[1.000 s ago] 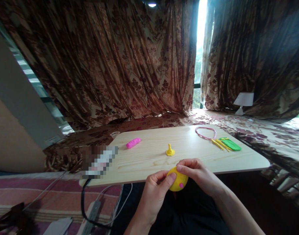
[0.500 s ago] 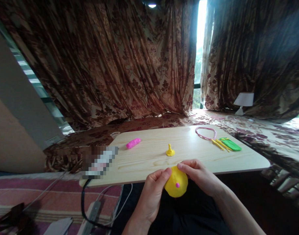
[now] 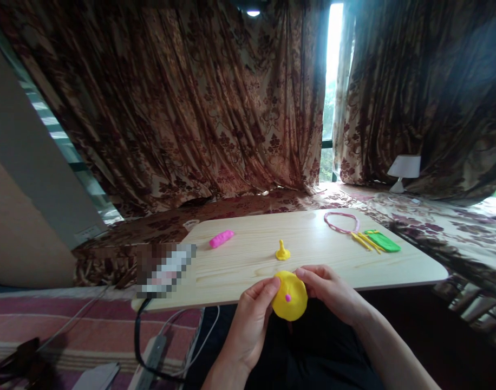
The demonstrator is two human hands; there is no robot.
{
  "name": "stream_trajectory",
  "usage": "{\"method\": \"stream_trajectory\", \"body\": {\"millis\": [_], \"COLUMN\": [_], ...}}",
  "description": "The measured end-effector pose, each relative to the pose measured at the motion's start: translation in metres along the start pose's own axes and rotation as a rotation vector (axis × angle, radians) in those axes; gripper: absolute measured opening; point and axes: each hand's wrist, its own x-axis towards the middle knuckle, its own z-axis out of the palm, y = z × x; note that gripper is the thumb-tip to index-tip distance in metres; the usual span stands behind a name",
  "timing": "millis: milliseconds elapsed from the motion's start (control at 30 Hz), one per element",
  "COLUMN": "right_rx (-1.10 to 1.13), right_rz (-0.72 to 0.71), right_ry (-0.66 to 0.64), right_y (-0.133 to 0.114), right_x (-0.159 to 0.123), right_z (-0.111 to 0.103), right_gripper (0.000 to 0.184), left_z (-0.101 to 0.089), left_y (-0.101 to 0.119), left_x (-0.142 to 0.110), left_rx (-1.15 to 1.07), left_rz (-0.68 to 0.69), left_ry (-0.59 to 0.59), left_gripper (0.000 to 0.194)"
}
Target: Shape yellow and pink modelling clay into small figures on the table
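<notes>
Between my two hands, a flat round disc of yellow modelling clay [image 3: 293, 307] is held up in front of the table's near edge. A small pink clay dot [image 3: 288, 298] sits near its middle. My left hand [image 3: 254, 311] pinches the left rim, thumb in front and fingers behind. At the upper right rim, my right hand [image 3: 323, 284] has its thumb and fingers closed on the disc. Just beyond, a yellow clay piece with a wide base and upright stem [image 3: 282, 251] stands on the table.
On the pale wooden table [image 3: 248, 271] lie a pink clay block [image 3: 221, 239], a pink twisted loop [image 3: 326, 221], yellow strips [image 3: 361, 241] and a green flat piece [image 3: 384, 241]. A pixelated object [image 3: 167, 271] is at the left edge. A black cable [image 3: 138, 341] hangs below it.
The disc has shifted slightly up and left and turned a little, its pink dot moving with it. Both hands keep hold of its rim; the things on the table stay put.
</notes>
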Motion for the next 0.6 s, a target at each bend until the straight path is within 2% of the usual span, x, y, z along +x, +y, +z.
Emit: {"method": "stream_trajectory", "body": {"millis": [200, 400, 600], "right_rx": [-0.021, 0.036, 0.084], "right_rz": [0.032, 0.037, 0.03], "right_ry": [-0.01, -0.003, 0.013], "right_y": [0.0006, 0.0021, 0.0039], "right_x": [-0.0002, -0.0012, -0.0005], "right_z": [0.001, -0.0009, -0.0011], "right_gripper": [0.031, 0.032, 0.031], "left_z": [-0.0026, -0.0019, -0.0051], "left_y": [-0.0031, -0.0062, -0.0072], "left_x": [-0.0001, 0.0037, 0.003], "left_rx": [-0.011, -0.064, -0.09], "left_rz": [-0.02, 0.005, -0.011], "left_ry": [-0.091, 0.002, -0.046], "left_gripper": [0.028, 0.028, 0.024]}}
